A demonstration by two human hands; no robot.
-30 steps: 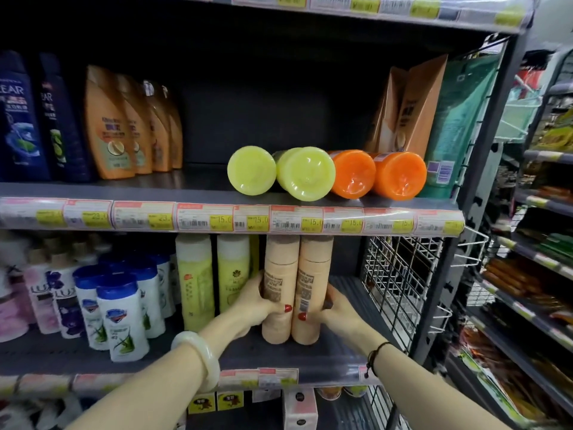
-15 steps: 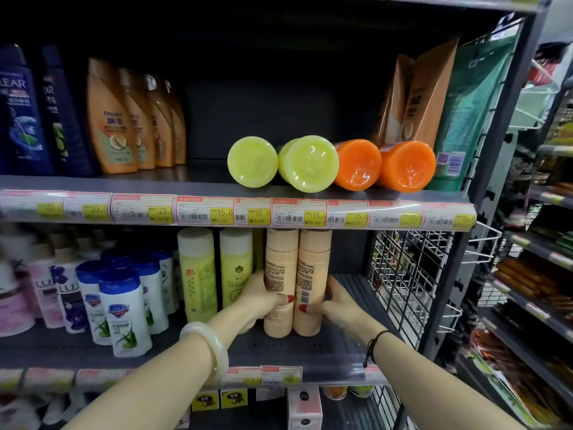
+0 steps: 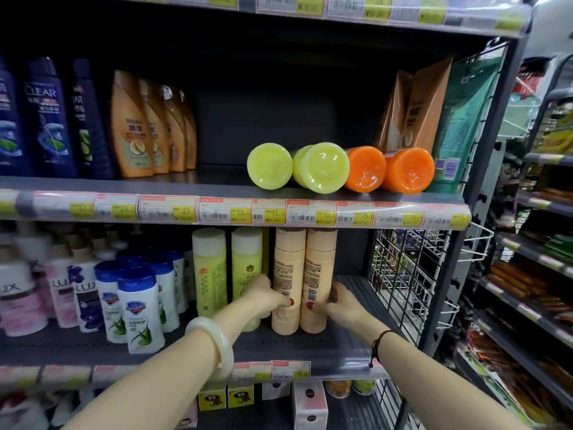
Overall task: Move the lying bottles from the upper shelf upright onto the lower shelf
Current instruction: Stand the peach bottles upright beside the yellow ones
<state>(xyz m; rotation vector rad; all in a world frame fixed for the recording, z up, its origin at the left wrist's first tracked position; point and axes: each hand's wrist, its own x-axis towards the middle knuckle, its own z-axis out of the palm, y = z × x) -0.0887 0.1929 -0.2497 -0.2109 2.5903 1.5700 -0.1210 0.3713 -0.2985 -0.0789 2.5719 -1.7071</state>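
Two peach bottles stand upright side by side on the lower shelf (image 3: 325,344). My left hand (image 3: 263,297) grips the left peach bottle (image 3: 286,274) low on its side. My right hand (image 3: 341,302) grips the right peach bottle (image 3: 319,274) the same way. On the upper shelf (image 3: 186,184) lie two yellow-green bottles (image 3: 269,170) (image 3: 322,167) and two orange bottles (image 3: 366,169) (image 3: 409,170), their round ends facing me. Two upright yellow-green bottles (image 3: 210,271) (image 3: 246,262) stand left of the peach pair.
White bottles with blue caps (image 3: 139,308) and pink ones (image 3: 18,302) fill the lower shelf's left. Dark blue (image 3: 46,119) and orange-brown bottles (image 3: 130,125) stand on the upper left, pouches (image 3: 428,103) at upper right. A white wire rack (image 3: 409,274) closes the right side.
Both hands with the two peach bottles have shifted a little deeper onto the lower shelf. The view has tilted slightly.
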